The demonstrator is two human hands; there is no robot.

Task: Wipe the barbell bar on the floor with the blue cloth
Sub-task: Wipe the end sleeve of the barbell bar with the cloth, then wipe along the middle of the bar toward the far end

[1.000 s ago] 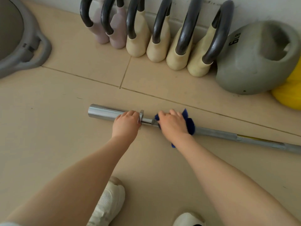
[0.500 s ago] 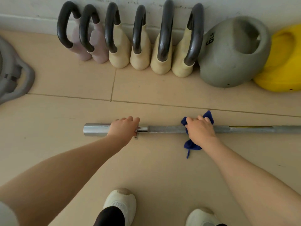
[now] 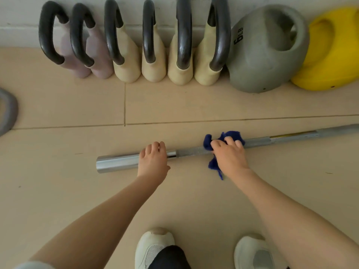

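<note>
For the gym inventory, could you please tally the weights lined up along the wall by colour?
Pink: 2
Cream: 4
Grey: 1
Yellow: 1
Total: 8 along the wall; a grey item at the left edge is cut off and not counted.

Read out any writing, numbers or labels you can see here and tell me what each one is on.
"6 LB": dark, tilted characters on the side of the grey kettlebell.
Nothing readable shows on the barbell bar, the blue cloth, the yellow weight or the handled weights along the wall.
</note>
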